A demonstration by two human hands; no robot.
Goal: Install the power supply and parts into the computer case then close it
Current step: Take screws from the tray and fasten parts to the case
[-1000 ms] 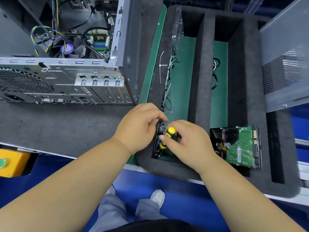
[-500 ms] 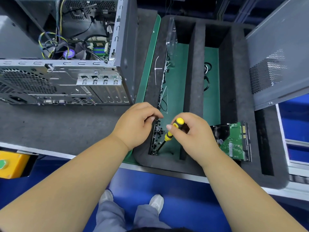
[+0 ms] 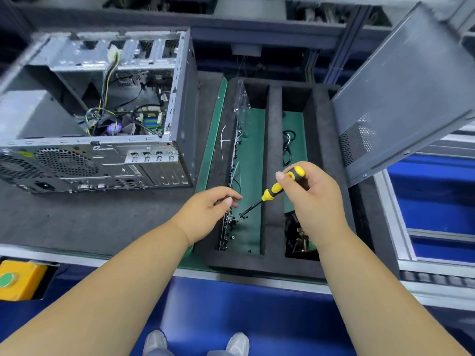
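Since the earlier frame, the right hand (image 3: 312,199) has risen from the foam tray (image 3: 272,176), lifting the screwdriver (image 3: 276,187) it grips; its tip hangs over loose screws (image 3: 235,222). Computer case (image 3: 102,140) lies open at the tabletop's far left; side panel (image 3: 411,93) leans at the right. Left hand (image 3: 209,211) pinches (apparently) a screw. Judgement: seat the screw squarely on the tip before carrying. No legible writing.

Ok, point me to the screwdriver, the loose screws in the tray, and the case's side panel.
screwdriver (image 3: 276,187): head view, on the yellow part of the handle below the thumb.
loose screws (image 3: 232,222): head view, on the dark cluster by the tray's left wall.
side panel (image 3: 401,93): head view, on its plain grey face.
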